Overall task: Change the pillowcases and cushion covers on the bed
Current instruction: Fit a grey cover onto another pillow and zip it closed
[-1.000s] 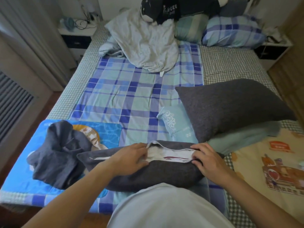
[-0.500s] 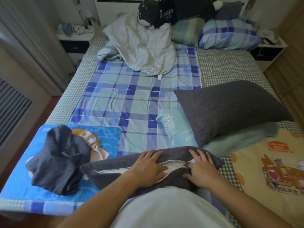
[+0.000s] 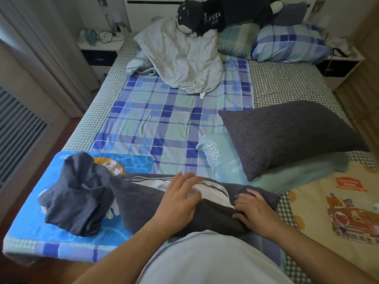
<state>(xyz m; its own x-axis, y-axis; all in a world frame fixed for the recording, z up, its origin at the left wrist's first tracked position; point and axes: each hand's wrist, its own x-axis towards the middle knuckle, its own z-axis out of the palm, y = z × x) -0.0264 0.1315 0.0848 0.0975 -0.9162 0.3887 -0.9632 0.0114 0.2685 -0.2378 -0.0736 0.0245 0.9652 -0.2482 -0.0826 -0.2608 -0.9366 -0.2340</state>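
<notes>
Head view looks down over a bed (image 3: 106,103) with a checked sheet, and everything here is placed against the grey pillow (image 3: 143,206) lying across the near edge, just in front of the person's pale shirt. Its dark cover has an open zip slit (image 3: 213,189) along the top, with white inner fabric showing through. The left hand (image 3: 180,197) lies flat on the pillow's middle, fingers straight and spread, their tips over the white gap. The right hand (image 3: 254,212) sits at the pillow's right end with fingers bent down at the end of the slit; it may be pinching the cover's edge, though the view is too blurred to be sure. Touching the pillow's left end lies a crumpled dark cover (image 3: 75,195) on a bright blue cartoon cushion (image 3: 26,234). Beyond the pillow's right half, a second grey pillow (image 3: 287,136) rests on a pale teal one (image 3: 221,158).
</notes>
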